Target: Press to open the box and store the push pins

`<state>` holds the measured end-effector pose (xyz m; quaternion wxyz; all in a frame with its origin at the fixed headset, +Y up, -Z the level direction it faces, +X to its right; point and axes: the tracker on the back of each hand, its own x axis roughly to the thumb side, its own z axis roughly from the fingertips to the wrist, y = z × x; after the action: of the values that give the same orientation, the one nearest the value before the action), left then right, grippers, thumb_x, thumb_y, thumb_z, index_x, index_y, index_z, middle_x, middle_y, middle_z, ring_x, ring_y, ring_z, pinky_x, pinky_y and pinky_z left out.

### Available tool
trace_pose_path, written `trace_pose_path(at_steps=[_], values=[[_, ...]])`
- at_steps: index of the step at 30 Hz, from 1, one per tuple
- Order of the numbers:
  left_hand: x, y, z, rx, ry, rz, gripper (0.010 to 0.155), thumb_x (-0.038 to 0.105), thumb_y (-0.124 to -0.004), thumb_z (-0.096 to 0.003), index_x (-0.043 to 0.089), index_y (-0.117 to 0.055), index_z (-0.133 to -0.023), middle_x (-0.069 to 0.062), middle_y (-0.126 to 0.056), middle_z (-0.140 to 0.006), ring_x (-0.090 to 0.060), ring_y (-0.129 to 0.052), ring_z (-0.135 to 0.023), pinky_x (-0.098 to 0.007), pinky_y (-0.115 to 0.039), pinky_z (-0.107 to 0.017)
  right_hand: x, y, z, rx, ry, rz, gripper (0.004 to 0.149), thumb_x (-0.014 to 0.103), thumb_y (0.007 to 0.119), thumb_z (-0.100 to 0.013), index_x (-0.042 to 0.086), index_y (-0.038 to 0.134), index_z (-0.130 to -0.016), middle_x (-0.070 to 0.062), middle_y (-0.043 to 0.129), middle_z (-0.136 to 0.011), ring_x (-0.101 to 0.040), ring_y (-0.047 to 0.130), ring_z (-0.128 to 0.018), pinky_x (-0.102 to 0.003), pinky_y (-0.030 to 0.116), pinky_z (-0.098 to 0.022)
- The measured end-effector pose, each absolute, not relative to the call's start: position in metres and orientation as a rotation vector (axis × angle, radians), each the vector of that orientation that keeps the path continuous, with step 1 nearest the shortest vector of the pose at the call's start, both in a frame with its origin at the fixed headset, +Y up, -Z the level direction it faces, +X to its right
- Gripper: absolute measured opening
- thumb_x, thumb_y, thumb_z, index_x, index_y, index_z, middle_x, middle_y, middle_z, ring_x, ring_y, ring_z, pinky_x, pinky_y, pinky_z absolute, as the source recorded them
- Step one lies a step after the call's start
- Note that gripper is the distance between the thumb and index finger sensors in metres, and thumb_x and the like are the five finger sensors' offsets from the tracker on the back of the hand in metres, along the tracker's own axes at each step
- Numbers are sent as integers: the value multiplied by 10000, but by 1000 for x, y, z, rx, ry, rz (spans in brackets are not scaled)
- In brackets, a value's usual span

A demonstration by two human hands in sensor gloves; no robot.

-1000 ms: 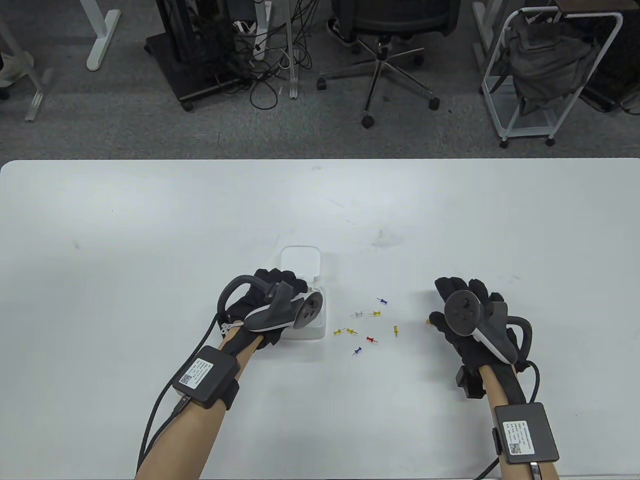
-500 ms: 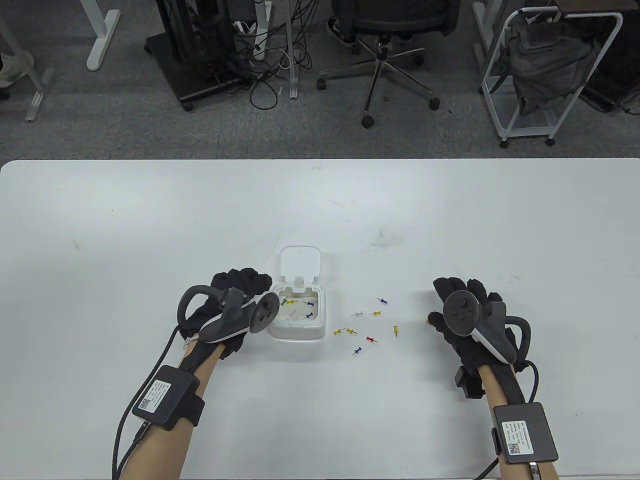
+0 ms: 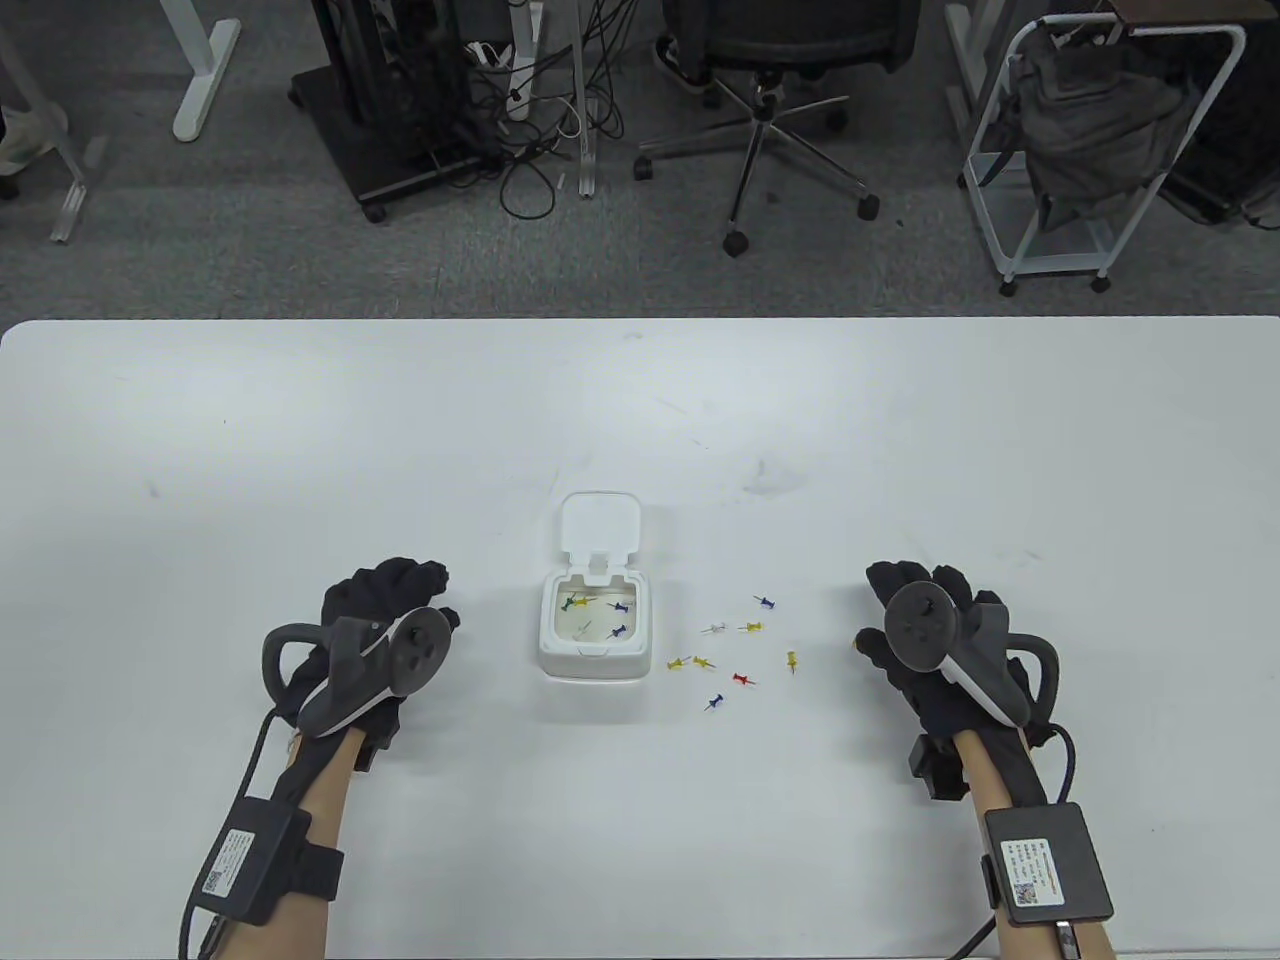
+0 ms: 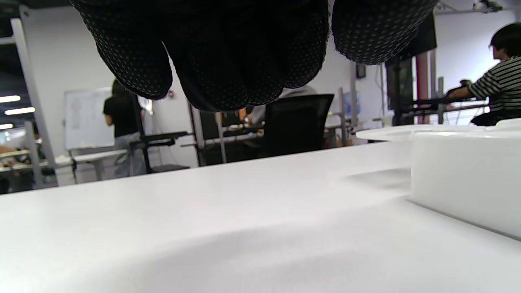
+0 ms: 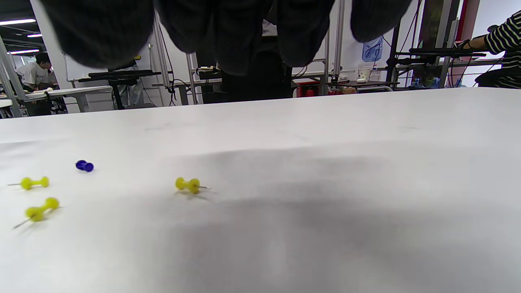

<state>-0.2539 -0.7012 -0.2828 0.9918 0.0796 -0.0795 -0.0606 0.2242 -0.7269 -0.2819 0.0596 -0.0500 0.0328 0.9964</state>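
Observation:
The small white box (image 3: 593,648) stands on the table with its lid (image 3: 598,524) flipped up and back. Several coloured push pins lie inside it. Several more push pins (image 3: 741,680) lie loose on the table just right of the box. My left hand (image 3: 392,596) is empty and rests on the table well left of the box. In the left wrist view its fingertips (image 4: 228,57) hang over bare table, and the box wall (image 4: 464,175) is at the right. My right hand (image 3: 905,603) rests empty, right of the pins. A yellow pin (image 5: 187,185) lies beside its thumb.
The white table (image 3: 300,430) stretches wide on all sides. Its far edge borders a floor with an office chair (image 3: 770,90), cables and a white cart (image 3: 1090,140). In the right wrist view a blue pin (image 5: 84,165) and two yellow pins (image 5: 34,182) lie to the left.
My left hand lifted off the box and drew back left and toward me, uncovering the open box with pins inside. My right hand stayed almost still.

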Motion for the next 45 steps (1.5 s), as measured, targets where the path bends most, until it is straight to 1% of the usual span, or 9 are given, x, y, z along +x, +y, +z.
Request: trace_pose_path(at_steps=[4, 9, 11, 18, 23, 32, 37, 40, 45], values=[[-254, -699, -280, 170, -164, -148, 547, 524, -669, -513, 314, -686, -1017, 38, -804, -1033, -207, -921, -850, -500, -770, -736, 223, -729, -283, -153, 125, 3014, 677, 518, 708, -403, 342, 504, -1024, 19, 596, -1171, -397, 556, -1096, -678, 461, -761], [-252, -694, -279, 185, -169, -133, 547, 524, -669, -514, 313, -688, -1019, 37, -803, -1035, -212, -916, -853, -502, -763, -741, 213, -723, -288, -178, 127, 3079, 683, 520, 708, -403, 341, 492, -1026, 17, 592, -1171, -397, 540, -1100, -675, 446, -767], [-250, -696, -279, 183, -179, -158, 547, 525, -669, -514, 314, -689, -1019, 37, -803, -1035, -210, -918, -853, -501, -765, -740, 202, -723, -293, -149, 96, 3127, 690, 521, 712, -399, 337, 490, -1027, 13, 620, -1157, -391, 552, -1097, -674, 450, -765], [-244, -700, -276, 183, -204, -236, 543, 524, -669, -514, 318, -692, -1015, 38, -807, -1032, -209, -920, -851, -499, -767, -739, 157, -728, -322, -83, 136, 3216, 628, 512, 727, -385, 349, 583, -974, 26, 714, -1084, -344, 644, -1053, -649, 485, -772], [-242, -700, -276, 188, -212, -242, 539, 523, -669, -514, 320, -695, -1013, 39, -807, -1033, -209, -919, -852, -500, -766, -740, 130, -736, -339, -51, 184, 3250, 558, 508, 732, -372, 353, 676, -906, 68, 840, -954, -287, 778, -949, -608, 561, -769], [-245, -698, -275, 219, -205, -255, 534, 520, -672, -514, 323, -699, -1009, 36, -807, -1033, -210, -920, -850, -500, -767, -738, 108, -759, -356, -64, 256, 3308, 484, 484, 756, -368, 357, 752, -834, 95, 926, -838, -249, 889, -833, -541, 654, -749], [-246, -697, -274, 218, -203, -262, 528, 519, -676, -512, 326, -706, -1003, 40, -809, -1031, -208, -923, -847, -498, -770, -737, 106, -762, -360, -71, 170, 3360, 451, 439, 814, -349, 360, 775, -792, 116, 970, -745, -205, 965, -734, -505, 736, -708], [-248, -697, -273, 219, -197, -257, 528, 518, -678, -512, 326, -707, -1002, 39, -810, -1030, -206, -924, -845, -498, -771, -736, 104, -764, -361, -69, 103, 3382, 422, 427, 819, -343, 353, 797, -757, 128, 994, -672, -183, 1001, -671, -489, 777, -680], [-249, -697, -272, 218, -197, -252, 526, 516, -682, -510, 328, -707, -1001, 43, -812, -1027, -203, -924, -844, -495, -773, -736, 104, -767, -364, -50, 130, 3391, 431, 459, 804, -342, 332, 789, -754, 112, 966, -653, -184, 1001, -623, -495, 784, -673]])
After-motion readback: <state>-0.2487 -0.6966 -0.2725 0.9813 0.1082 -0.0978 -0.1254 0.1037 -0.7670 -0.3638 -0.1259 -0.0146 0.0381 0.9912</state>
